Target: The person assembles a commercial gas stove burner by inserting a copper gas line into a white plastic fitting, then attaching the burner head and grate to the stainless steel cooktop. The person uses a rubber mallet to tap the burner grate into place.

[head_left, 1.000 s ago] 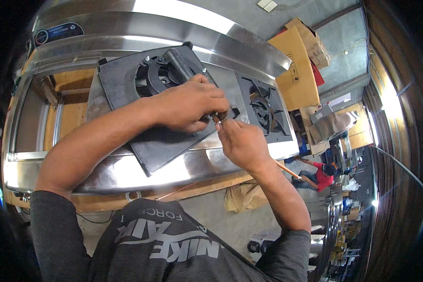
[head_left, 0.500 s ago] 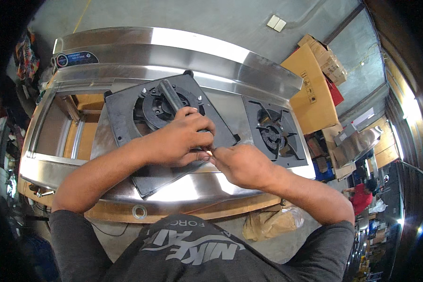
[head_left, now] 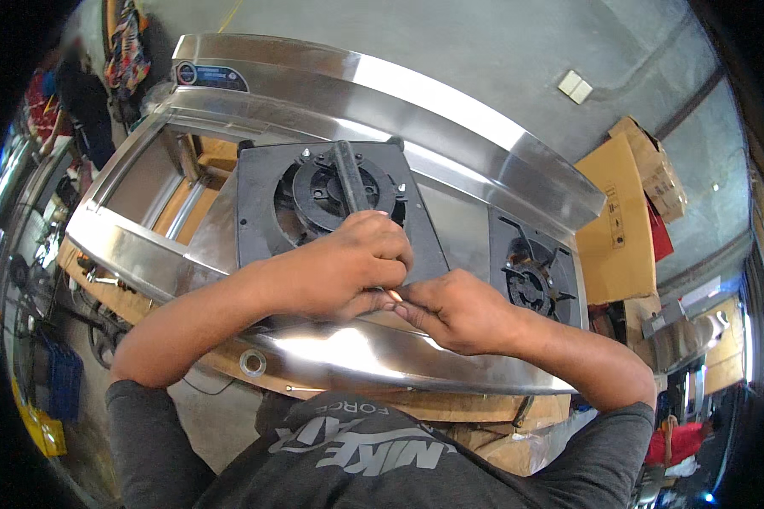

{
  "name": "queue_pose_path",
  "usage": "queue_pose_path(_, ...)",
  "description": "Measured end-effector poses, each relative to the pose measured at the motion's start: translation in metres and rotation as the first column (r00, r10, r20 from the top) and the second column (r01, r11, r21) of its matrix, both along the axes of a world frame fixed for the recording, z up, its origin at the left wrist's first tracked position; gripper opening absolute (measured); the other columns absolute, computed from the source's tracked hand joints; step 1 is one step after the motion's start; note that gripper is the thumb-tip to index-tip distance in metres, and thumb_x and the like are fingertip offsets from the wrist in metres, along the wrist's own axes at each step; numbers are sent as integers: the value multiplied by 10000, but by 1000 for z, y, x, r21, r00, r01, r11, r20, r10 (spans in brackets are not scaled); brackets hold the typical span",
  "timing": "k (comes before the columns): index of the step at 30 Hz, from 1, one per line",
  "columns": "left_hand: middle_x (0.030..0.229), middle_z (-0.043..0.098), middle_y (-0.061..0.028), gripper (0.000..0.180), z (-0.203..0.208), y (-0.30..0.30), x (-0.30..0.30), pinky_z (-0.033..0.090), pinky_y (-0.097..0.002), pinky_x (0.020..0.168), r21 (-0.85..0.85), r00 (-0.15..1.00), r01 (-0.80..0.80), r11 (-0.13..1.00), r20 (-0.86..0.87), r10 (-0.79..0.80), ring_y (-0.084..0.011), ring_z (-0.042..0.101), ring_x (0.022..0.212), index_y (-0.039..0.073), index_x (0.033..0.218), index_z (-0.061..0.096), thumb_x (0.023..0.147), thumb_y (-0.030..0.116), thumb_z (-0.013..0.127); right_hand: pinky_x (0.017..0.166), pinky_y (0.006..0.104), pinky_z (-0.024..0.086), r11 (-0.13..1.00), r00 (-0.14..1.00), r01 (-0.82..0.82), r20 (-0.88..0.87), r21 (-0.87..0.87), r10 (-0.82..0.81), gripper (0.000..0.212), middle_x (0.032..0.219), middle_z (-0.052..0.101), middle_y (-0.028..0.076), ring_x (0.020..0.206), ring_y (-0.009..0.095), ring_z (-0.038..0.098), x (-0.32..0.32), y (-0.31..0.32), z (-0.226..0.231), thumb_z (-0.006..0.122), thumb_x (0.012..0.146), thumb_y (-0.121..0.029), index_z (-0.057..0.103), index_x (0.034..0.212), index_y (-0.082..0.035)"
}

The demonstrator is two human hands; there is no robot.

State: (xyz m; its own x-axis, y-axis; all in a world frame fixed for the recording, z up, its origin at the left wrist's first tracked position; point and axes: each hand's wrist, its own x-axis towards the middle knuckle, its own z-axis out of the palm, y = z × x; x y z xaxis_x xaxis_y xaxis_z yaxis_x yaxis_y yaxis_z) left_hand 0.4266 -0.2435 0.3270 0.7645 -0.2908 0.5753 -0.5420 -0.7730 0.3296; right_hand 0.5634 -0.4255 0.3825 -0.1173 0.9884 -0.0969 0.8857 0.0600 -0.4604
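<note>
My left hand (head_left: 361, 265) is closed around the lower end of a black burner tube (head_left: 346, 174), which rises over the round burner of a black square burner plate (head_left: 259, 204). My right hand (head_left: 463, 312) meets it, thumb and fingers pinched on a small brass-coloured piece (head_left: 394, 295) at the tube's near end. Both hands' fingertips touch there, and most of that piece is hidden. The plate lies loose and askew on the stainless steel stove top (head_left: 458, 233). A second black burner (head_left: 530, 284) sits at the stove's right.
At the left is a rectangular opening (head_left: 157, 182) in the stove top. A metal ring (head_left: 251, 363) and a thin rod (head_left: 348, 389) lie on the wooden board along the front. Cardboard boxes (head_left: 620, 225) stand at the right. Another person (head_left: 679, 441) is far off.
My view has turned, so the stove appears shifted right and tilted. My hands stay together at the tube's end, and more of the brass-coloured piece shows.
</note>
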Motion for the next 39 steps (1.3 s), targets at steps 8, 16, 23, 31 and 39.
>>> queue_pose_path(8,1022,571,-73,242,7,4,2,395,-491,973,-3,998,32,999,-54,-32,-316,541,1101,68,861,612,819,252,763,654,556,508,948,923,-304,218,-91,317,373,708,631,243,710,453,650,28,18,6,551,986,-362,611,871,-12)
queue_pose_path(16,1144,592,-79,273,5,-45,-20,358,-584,1089,168,920,-388,906,9,392,-355,470,1295,70,895,632,846,317,736,710,550,505,963,980,-174,62,-206,190,315,811,662,223,801,458,651,39,3,24,564,986,-351,620,1055,-48)
queue_pose_path(23,913,649,6,291,-7,-37,-15,250,-596,1132,63,918,-384,921,-80,389,-341,479,1249,124,849,666,900,411,676,666,528,519,913,913,-393,75,-105,402,252,791,665,184,769,417,664,54,13,8,542,977,-304,615,1026,-68)
queue_pose_path(31,911,616,-28,249,0,-30,-14,261,-590,1138,34,944,-304,952,-125,306,-315,461,1291,100,825,653,885,338,692,660,523,538,843,842,-534,53,-59,537,246,854,679,155,768,391,682,70,28,9,531,973,-305,605,994,-71)
queue_pose_path(39,739,530,-33,356,-8,-76,-6,226,-634,1103,73,784,-619,782,6,620,-342,482,1244,118,651,566,840,354,754,606,468,527,907,919,-393,90,152,383,210,766,602,90,714,330,663,71,13,4,635,927,-295,608,881,-92)
